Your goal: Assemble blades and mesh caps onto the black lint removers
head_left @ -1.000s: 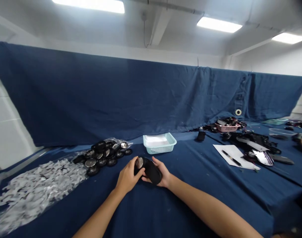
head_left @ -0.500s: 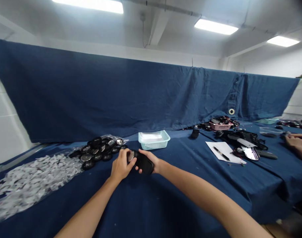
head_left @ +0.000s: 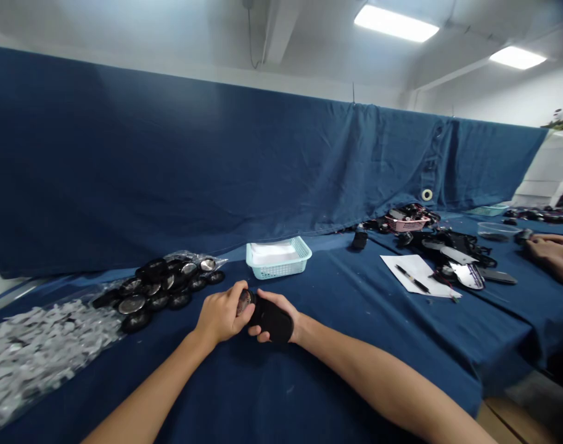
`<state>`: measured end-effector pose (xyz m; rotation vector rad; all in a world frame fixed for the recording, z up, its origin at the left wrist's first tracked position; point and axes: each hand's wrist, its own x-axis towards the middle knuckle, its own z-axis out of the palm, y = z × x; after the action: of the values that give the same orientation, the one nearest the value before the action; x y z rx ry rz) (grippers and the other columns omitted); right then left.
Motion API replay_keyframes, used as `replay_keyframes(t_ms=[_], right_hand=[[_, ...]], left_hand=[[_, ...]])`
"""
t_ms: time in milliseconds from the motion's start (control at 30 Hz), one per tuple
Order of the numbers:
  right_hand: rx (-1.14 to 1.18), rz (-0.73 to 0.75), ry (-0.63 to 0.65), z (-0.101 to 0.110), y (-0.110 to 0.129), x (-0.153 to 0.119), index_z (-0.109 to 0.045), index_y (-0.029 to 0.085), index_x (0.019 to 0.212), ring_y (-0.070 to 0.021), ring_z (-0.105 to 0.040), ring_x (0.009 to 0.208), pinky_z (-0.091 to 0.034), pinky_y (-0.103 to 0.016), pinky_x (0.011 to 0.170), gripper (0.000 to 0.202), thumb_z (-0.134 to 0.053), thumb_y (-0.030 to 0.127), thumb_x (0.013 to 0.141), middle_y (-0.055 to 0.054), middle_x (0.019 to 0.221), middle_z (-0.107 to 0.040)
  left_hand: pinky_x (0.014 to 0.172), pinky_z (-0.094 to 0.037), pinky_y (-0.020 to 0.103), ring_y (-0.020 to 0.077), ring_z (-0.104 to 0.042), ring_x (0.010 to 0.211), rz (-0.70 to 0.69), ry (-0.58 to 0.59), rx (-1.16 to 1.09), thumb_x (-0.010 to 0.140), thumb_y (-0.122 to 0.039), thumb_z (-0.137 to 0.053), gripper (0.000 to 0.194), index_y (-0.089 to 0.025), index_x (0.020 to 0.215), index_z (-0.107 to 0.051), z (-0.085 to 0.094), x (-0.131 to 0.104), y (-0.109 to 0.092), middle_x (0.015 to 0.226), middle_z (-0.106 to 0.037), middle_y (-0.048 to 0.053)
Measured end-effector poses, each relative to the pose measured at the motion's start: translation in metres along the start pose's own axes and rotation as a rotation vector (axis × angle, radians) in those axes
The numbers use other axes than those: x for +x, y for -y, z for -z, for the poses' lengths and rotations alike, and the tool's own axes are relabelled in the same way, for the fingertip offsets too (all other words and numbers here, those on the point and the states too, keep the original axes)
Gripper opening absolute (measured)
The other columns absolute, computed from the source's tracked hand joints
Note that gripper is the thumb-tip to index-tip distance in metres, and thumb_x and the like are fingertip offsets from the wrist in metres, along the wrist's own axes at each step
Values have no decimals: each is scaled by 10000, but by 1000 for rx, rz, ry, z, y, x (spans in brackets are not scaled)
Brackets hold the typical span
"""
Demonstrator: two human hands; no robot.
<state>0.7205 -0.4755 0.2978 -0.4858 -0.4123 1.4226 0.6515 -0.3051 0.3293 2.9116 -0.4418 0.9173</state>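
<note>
My left hand (head_left: 224,313) is closed on a small round part (head_left: 245,300) with a shiny face and a dark rim. Wrapped round a flat black rounded piece (head_left: 275,319) is my right hand (head_left: 281,308), its thumb on top and its fingertips showing at the near side. The round part sits against the upper left end of the black piece; whether they are joined cannot be made out. Left of my hands lies a pile of black round parts (head_left: 158,285), several with silvery faces.
A pale teal basket (head_left: 281,270) holding white sheets stands beyond my hands. White pieces (head_left: 45,351) lie on plastic at the left. Rightward are paper (head_left: 401,271) with a pen, black parts, a pink basket (head_left: 407,225) and another person's hand (head_left: 547,248).
The view has shifted, so the basket and piles sit a little further left. Both hands keep their holds, and the black piece is turned slightly, showing more of its flat face.
</note>
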Motion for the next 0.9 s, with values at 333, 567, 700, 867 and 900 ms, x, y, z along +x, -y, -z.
replay_keyframes(t_ms=[333, 567, 700, 867, 900], right_hand=[[83, 123, -73, 23, 4, -10, -577, 130, 1026, -176, -597, 639, -435, -238, 478, 411, -502, 507, 881, -44, 808, -635], [139, 215, -214, 25, -5, 0, -623, 88, 1044, -198, -649, 647, -512, -335, 637, 613, -395, 632, 877, -96, 859, -704], [157, 268, -179, 22, -5, 3, -612, 74, 1127, -211, -650, 738, -512, -357, 705, 764, -342, 732, 848, -115, 961, -699], [132, 295, -176, 18, -1, 0, -560, 132, 1232, -215, -645, 815, -493, -353, 717, 704, -404, 704, 852, -134, 1142, -654], [124, 297, -182, 18, -1, 0, -557, 156, 1235, -212, -645, 812, -489, -353, 716, 651, -423, 673, 864, -126, 1157, -650]], left_hand=[[536, -434, 290, 212, -632, 548, -13, 45, -193, 856, -435, -415, 325, -204, 1084, -413, -28, 21, 3, 649, -626, -19], [526, -490, 252, 171, -631, 567, 185, 59, -625, 917, -410, -377, 258, -235, 1106, -393, -64, 7, 21, 672, -583, -43], [561, -541, 257, 167, -635, 664, 339, 40, -817, 906, -419, -433, 319, -239, 1169, -413, -62, 7, 18, 820, -616, -9], [513, -549, 254, 167, -614, 680, 583, 31, -1065, 918, -460, -402, 298, -234, 1100, -468, -59, 15, 13, 792, -593, -12], [512, -547, 254, 167, -612, 680, 604, 40, -1082, 920, -464, -399, 300, -234, 1097, -472, -59, 17, 13, 791, -595, -12]])
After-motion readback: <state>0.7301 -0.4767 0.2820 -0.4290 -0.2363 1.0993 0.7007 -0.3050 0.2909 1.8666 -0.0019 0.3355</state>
